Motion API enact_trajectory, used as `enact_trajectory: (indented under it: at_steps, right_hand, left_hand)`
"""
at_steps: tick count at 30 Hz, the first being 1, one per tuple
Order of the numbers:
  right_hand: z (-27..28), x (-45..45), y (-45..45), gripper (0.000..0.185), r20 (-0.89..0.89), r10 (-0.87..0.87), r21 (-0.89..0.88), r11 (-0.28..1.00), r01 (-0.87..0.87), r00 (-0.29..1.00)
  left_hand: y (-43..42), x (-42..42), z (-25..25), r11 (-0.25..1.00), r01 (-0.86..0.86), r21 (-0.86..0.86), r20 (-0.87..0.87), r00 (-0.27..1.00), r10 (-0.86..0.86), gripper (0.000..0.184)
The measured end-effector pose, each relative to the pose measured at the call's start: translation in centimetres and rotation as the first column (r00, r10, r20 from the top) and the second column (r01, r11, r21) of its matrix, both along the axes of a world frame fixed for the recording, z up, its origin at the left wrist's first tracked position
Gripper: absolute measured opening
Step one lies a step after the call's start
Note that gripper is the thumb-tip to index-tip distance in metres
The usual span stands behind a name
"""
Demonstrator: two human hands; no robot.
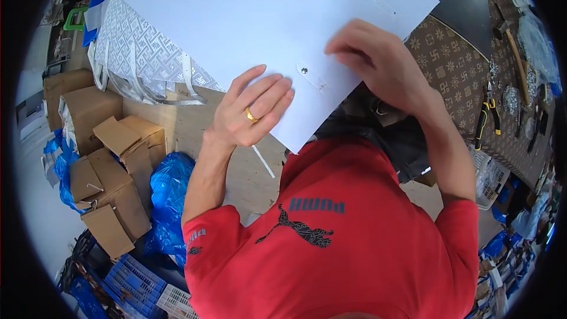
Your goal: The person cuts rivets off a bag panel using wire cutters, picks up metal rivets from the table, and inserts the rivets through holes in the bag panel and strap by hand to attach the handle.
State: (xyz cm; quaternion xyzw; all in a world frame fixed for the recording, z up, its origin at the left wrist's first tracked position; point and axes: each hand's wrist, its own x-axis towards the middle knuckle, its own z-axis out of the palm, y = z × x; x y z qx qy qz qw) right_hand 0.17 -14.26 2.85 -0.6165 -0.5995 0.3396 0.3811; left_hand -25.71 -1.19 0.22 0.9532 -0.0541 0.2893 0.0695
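A white sheet (236,23) lies at the near edge of the tabletop (455,77), its near corner extending beyond that edge toward the wearer's red shirt (378,224). The left hand (241,109), with a gold ring (251,114) on one finger, rests palm down on the sheet at its near-left edge, close to the near corner. Its four visible fingers are extended, slightly bent and set close together; the thumb is hidden, so it cannot be told whether the sheet is pinched. The right hand (378,59) is positioned above the near-right edge of the sheet, with fingers bent inward and blurred; whether they pinch anything cannot be told. A dark round fitting (305,71) is located on the sheet between the two hands, with a smaller metal piece (322,87) just beside it toward the near-right edge. Two further small marks (394,12) are located near the sheet's right corner. A dark board (458,0) lies on the tabletop beyond that corner. Along the right side of the tabletop are pliers (482,123) with yellow-and-black handles, near the near edge, and a wooden-handled hammer (517,62) farther in, beside a clear plastic bag (534,38).
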Motion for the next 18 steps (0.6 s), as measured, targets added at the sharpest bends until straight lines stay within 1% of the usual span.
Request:
enact_trajectory:
  at_steps: [1,2,5,6,8,9,11,12,13,15,17,18]
  right_hand:
    - [0.2,-0.1,-1.2,0.033,0.098,-0.024,0.056,0.998,0.019,0.995]
    - [0.5,-0.4,-2.2,0.033,0.093,-0.026,0.058,0.998,0.02,0.995]
    - [1.2,-1.1,-4.7,0.035,0.404,0.018,0.142,0.987,-0.082,0.915]
    - [0.9,-1.2,-4.9,0.035,0.404,0.012,0.143,0.987,-0.076,0.915]
    - [-0.7,-2.0,-5.5,0.038,0.434,-0.083,0.193,0.981,-0.002,0.897]
    - [-1.3,-2.4,-5.6,0.039,0.449,-0.131,0.222,0.975,0.032,0.884]
    - [-2.0,-2.3,-5.4,0.038,0.458,-0.143,0.259,0.966,0.022,0.877]
    - [-2.3,-2.1,-5.3,0.038,0.467,-0.149,0.289,0.957,0.01,0.872]
    - [-2.6,-1.8,-5.3,0.037,0.482,-0.159,0.313,0.95,0.0,0.861]
    - [-3.2,-1.4,-5.2,0.028,0.477,-0.178,0.384,0.923,-0.022,0.86]
    - [-2.7,-1.0,-5.3,0.019,0.439,-0.212,0.419,0.908,0.01,0.873]
    - [-2.5,-1.2,-4.9,0.018,0.451,-0.276,0.457,0.888,0.046,0.849]
  left_hand:
    - [0.1,0.0,0.1,1.0,0.002,0.003,-0.015,1.0,-0.002,0.021]
    - [0.2,0.1,0.3,1.0,0.006,0.006,-0.028,1.0,-0.006,0.022]
    - [0.5,0.3,0.5,1.0,0.019,0.016,-0.048,0.999,-0.019,0.022]
    - [0.6,0.3,0.5,0.999,0.023,0.024,-0.052,0.998,-0.022,0.022]
    - [0.7,0.5,0.7,0.999,0.036,0.034,-0.054,0.998,-0.034,0.023]
    - [0.7,0.6,0.9,0.998,0.032,0.045,-0.092,0.995,-0.028,0.027]
    - [0.6,0.9,1.3,0.997,0.027,0.066,-0.163,0.986,-0.016,0.035]
    - [0.5,1.2,2.0,0.997,0.038,0.066,-0.154,0.988,-0.028,0.035]
    - [0.5,1.5,3.1,0.998,0.017,0.059,-0.288,0.958,0.001,0.039]
    - [0.0,2.7,4.3,0.999,0.013,0.037,-0.506,0.862,0.008,0.049]
    - [0.3,2.7,3.8,1.0,0.001,-0.024,-0.553,0.833,-0.014,0.058]
    - [0.0,2.9,3.9,0.998,0.005,-0.066,-0.553,0.832,-0.041,0.057]
